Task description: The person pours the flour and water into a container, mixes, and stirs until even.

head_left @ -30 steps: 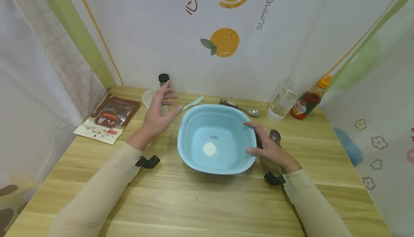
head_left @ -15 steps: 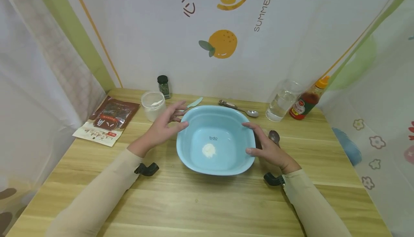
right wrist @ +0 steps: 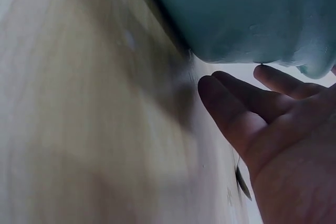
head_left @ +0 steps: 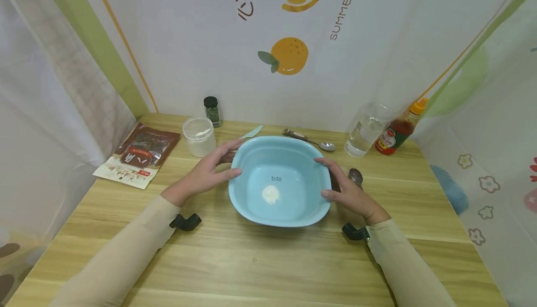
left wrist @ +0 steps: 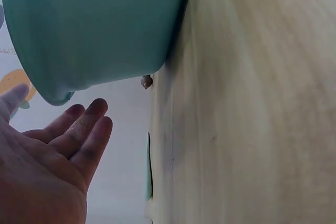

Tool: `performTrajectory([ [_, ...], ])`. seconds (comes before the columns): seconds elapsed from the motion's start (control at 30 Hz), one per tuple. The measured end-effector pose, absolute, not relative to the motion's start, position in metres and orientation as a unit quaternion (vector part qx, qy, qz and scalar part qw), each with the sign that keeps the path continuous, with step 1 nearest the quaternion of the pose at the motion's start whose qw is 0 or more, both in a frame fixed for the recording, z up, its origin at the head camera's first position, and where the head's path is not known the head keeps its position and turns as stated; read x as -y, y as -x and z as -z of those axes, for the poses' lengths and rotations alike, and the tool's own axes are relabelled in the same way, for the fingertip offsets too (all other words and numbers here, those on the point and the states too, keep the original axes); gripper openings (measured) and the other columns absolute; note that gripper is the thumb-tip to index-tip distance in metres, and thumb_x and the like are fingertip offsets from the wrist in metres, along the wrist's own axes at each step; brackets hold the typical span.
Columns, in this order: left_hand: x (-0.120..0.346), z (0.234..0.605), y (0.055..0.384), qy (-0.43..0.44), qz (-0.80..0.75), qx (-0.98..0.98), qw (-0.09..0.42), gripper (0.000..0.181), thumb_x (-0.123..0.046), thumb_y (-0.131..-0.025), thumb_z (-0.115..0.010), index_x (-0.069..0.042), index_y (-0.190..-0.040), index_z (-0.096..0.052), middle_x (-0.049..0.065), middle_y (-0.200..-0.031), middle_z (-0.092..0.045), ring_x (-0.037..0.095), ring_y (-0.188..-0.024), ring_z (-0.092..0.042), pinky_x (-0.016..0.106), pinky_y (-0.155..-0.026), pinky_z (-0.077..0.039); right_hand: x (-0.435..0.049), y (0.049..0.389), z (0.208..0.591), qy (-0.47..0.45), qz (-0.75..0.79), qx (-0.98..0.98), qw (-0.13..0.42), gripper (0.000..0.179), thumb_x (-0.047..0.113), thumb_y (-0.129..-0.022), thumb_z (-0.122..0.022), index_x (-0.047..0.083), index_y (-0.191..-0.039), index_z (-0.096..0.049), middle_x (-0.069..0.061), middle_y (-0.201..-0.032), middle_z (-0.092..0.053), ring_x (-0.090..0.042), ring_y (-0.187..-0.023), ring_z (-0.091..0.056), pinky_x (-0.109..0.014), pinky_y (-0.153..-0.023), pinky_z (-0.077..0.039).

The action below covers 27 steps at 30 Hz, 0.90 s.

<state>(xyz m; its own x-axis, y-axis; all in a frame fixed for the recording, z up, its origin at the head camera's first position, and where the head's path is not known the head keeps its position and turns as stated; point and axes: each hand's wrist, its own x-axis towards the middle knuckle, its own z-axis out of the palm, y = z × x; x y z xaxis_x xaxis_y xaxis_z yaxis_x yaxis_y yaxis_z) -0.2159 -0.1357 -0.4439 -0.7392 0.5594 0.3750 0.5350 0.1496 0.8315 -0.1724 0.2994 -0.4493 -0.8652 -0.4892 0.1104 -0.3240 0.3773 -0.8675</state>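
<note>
A light blue plastic basin with a small heap of white powder on its bottom stands in the middle of the table. At its right rim is my right hand, thumb over the edge and fingers along the outer wall. In the right wrist view one fingertip meets the basin wall. My left hand is beside the left rim, its thumb tip overlapping the edge in the head view. The left wrist view shows its fingers loosely bent, a gap between them and the basin wall.
Behind my left hand stand a jar of white powder and a black-capped spice jar. A brown packet lies at left, a green knife and spoon behind the basin. A glass of water and sauce bottle stand at back right.
My left hand has come down and right from in front of the powder jar to the basin's left rim. The right hand stays at the right rim.
</note>
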Motion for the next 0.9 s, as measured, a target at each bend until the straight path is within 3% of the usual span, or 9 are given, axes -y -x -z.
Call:
performTrajectory([
  [0.13, 0.137, 0.446, 0.216, -0.361, -0.543, -0.758, 0.022, 0.076, -0.012, -0.105, -0.077, -0.005, -0.171, -0.039, 0.017, -0.163, -0.054, 0.038, -0.136, -0.066, 0.056, -0.117, -0.053, -0.300, 0.173, 0.450, 0.262, 0.516, -0.812, 0.074, 0.085, 0.033, -0.103, -0.074, 0.019, -0.175, -0.029, -0.020, -0.181, -0.024, -0.052, -0.161, -0.030, -0.075, -0.124, -0.028],
  [0.4, 0.137, 0.451, 0.214, -0.350, -0.539, -0.764, 0.050, 0.079, -0.016, -0.106, -0.078, -0.011, -0.173, -0.037, 0.018, -0.164, -0.052, 0.038, -0.138, -0.065, 0.059, -0.116, -0.053, -0.308, 0.175, 0.446, 0.269, 0.535, -0.798, 0.064, 0.081, 0.019, -0.107, -0.069, 0.014, -0.175, -0.025, -0.025, -0.178, -0.030, -0.064, -0.148, -0.046, -0.076, -0.115, -0.042],
  [0.67, 0.137, 0.453, 0.214, -0.339, -0.530, -0.776, 0.048, 0.076, -0.015, -0.105, -0.078, -0.007, -0.171, -0.040, 0.019, -0.156, -0.057, 0.034, -0.128, -0.070, 0.053, -0.110, -0.059, -0.324, 0.179, 0.437, 0.275, 0.583, -0.762, 0.061, 0.076, 0.007, -0.113, -0.059, 0.015, -0.177, -0.019, -0.025, -0.177, -0.029, -0.048, -0.156, -0.044, -0.038, -0.118, -0.052],
  [0.9, 0.136, 0.456, 0.216, -0.346, -0.537, -0.768, 0.048, 0.070, -0.010, -0.105, -0.075, -0.003, -0.167, -0.044, 0.023, -0.155, -0.056, 0.037, -0.125, -0.071, 0.051, -0.107, -0.061, -0.340, 0.182, 0.432, 0.262, 0.618, -0.741, -0.001, 0.076, -0.015, -0.108, -0.047, 0.014, -0.175, -0.026, -0.013, -0.174, -0.038, -0.035, -0.155, -0.050, -0.034, -0.119, -0.052],
])
